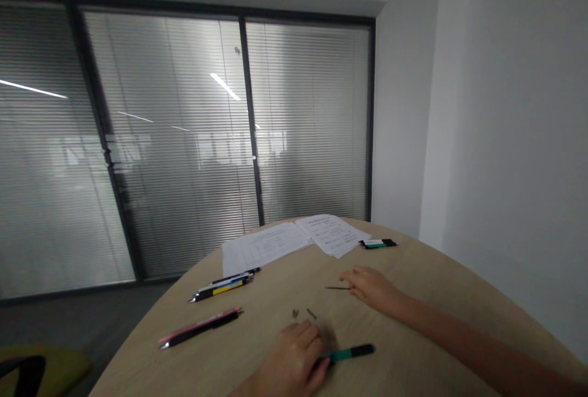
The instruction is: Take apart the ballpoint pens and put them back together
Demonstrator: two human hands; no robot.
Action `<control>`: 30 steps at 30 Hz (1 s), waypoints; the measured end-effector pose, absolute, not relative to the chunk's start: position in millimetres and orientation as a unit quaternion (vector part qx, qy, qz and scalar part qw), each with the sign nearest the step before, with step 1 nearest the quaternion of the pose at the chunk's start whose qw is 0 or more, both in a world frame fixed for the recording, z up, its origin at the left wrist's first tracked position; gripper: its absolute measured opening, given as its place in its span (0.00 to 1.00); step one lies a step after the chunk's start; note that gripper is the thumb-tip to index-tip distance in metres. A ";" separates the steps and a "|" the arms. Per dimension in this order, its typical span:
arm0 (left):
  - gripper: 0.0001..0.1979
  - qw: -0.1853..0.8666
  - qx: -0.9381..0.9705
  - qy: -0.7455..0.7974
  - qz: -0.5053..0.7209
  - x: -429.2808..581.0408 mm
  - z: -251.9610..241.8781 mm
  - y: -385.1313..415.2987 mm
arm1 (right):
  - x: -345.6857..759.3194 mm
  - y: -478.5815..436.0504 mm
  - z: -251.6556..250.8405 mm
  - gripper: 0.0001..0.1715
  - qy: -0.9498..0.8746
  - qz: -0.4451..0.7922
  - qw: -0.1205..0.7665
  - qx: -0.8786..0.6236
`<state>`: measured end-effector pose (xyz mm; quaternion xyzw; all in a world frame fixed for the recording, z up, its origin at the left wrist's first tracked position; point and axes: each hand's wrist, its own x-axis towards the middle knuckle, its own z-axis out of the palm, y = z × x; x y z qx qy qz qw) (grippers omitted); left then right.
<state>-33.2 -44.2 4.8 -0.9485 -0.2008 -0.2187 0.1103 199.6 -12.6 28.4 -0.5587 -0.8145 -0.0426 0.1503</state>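
Head camera view: we look forward and down across a rounded table of pale wood (pixel 427 274), with two bare hands resting on it. The person's left hand (pixel 291 360) lies at the near edge of the view, over the end of a green-and-black marker (pixel 351 353). The marker's body sticks out to the right from under the hand, and we cannot tell whether the fingers are clenched around it or only resting on it. Its long axis runs almost left to right, rising slightly, with the blunt black end pointing right.

The person's right hand (pixel 372 285) lies farther away, reaching in from the right with its fingers pointing left and loosely curled. Its fingertips (pixel 353 277) meet the end of a thin dark rod (pixel 337 287), perhaps a pen refill, which points left along the table. We cannot tell whether it is pinched or just touched.

Two tiny metal parts (pixel 303 313) lie between the hands, just beyond the left hand. In our judgement, a careless sweep of either hand could knock them aside or lose them, and light pressure on the rod could let it roll away.

Farther left lie a pink-and-black pen (pixel 199 328) and a yellow-and-black pen (pixel 220 290). Printed papers (pixel 294 238) and a teal-and-black pen (pixel 377 244) sit at the far side, before a glass wall with blinds (pixel 184 139).
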 end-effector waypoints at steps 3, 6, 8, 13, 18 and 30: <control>0.03 0.132 -0.946 -0.209 -0.209 -31.1 4.3 -45.7 | 202.8 -9.1 18.5 0.10 -0.823 -0.072 0.086 -0.556; 0.01 0.130 -0.947 -0.223 -0.192 -31.4 3.0 -43.5 | 199.1 -6.2 14.0 0.09 -0.837 -0.079 0.079 -0.535; 0.01 0.125 -0.949 -0.231 -0.174 -31.7 2.3 -42.0 | 195.1 -5.4 13.3 0.09 -0.844 -0.078 0.089 -0.523; 0.03 0.115 -0.954 -0.239 -0.142 -31.4 3.6 -41.8 | 186.0 -7.4 10.0 0.10 -0.865 -0.078 0.095 -0.486; 0.06 0.113 -0.958 -0.234 -0.125 -31.1 4.5 -41.7 | 181.4 -7.5 1.9 0.08 -0.864 -0.095 0.109 -0.482; 0.05 0.116 -0.954 -0.228 -0.156 -32.5 -0.8 -38.3 | 184.1 -30.0 9.7 0.09 -0.826 -0.011 0.242 -0.509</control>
